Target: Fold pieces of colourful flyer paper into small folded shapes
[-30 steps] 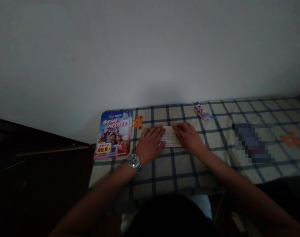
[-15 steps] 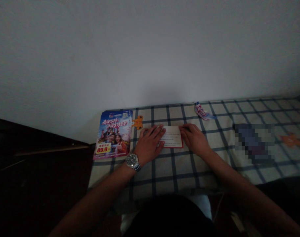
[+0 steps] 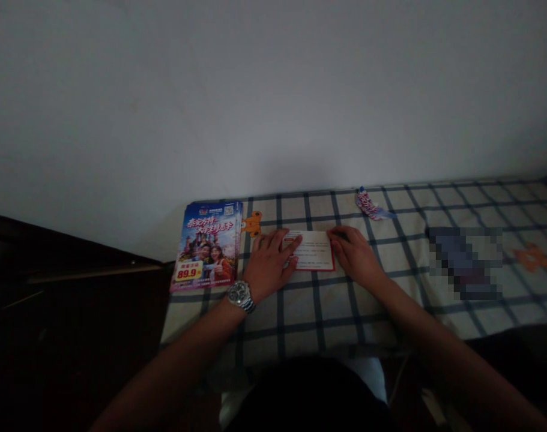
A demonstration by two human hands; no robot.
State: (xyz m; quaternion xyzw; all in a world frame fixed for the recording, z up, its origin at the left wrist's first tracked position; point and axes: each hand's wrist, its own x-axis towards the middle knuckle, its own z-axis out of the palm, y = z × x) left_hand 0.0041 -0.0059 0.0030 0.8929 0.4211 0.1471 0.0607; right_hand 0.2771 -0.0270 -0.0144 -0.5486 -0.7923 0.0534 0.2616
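A small folded white leaflet with a red edge (image 3: pixel 315 250) lies on the checked cloth (image 3: pixel 327 300). My left hand (image 3: pixel 268 263), a metal watch on its wrist, lies flat with fingers stretched over the leaflet's left end. My right hand (image 3: pixel 355 255) rests at the leaflet's right edge, fingers curled down onto the cloth and touching that edge. Neither hand lifts the paper.
A stack of colourful flyers (image 3: pixel 206 245) lies at the cloth's left end, by its edge. A small folded printed piece (image 3: pixel 368 203) sits near the wall. Orange figures are printed on the cloth (image 3: pixel 252 223). A blurred patch (image 3: pixel 465 262) lies to the right. Dark floor to the left.
My right hand slid rightwards off the leaflet to its right edge, uncovering more of the white face. My left hand stayed flat on the left end.
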